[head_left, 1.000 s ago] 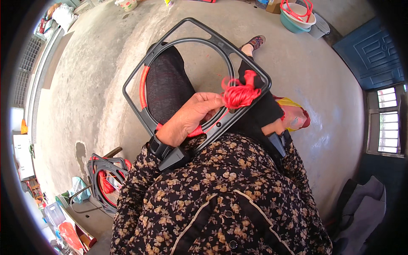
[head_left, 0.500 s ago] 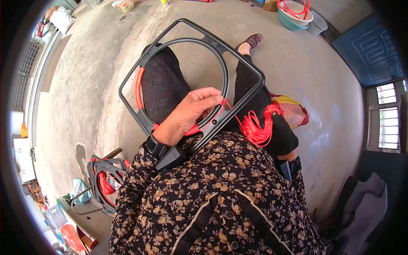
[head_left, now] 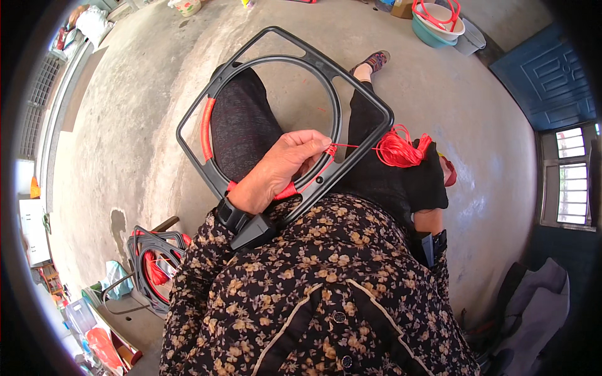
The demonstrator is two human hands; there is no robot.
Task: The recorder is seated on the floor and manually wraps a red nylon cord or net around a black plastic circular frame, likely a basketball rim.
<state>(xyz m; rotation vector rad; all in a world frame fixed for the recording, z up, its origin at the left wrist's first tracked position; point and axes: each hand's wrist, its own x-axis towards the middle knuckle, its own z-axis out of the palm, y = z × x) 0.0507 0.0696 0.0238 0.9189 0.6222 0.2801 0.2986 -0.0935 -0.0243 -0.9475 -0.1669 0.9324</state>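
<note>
A black plastic frame (head_left: 370,92), squarish outside with a round inner ring, rests across my lap. Red cord (head_left: 207,128) is wrapped tightly around parts of its ring. With thumb and finger, my left hand (head_left: 288,156) pinches the cord at the ring's right side, its wrist over the lower wrapping. From these fingertips a strand runs taut to a loose hank of red cord (head_left: 399,149) at the right. Of my right arm, a bare stretch of forearm (head_left: 428,222) shows beside dark fabric; the hand and its fingers are hidden.
Similar black frames with red cord (head_left: 150,266) lie stacked on the floor at left. Stacked basins (head_left: 433,36) stand at the far right, near a blue door (head_left: 547,75). A grey padded seat (head_left: 533,316) is at the lower right.
The hank of red cord has moved up and to the right, and its strand has gone from slack to taut. My left hand keeps its pinch at the ring.
</note>
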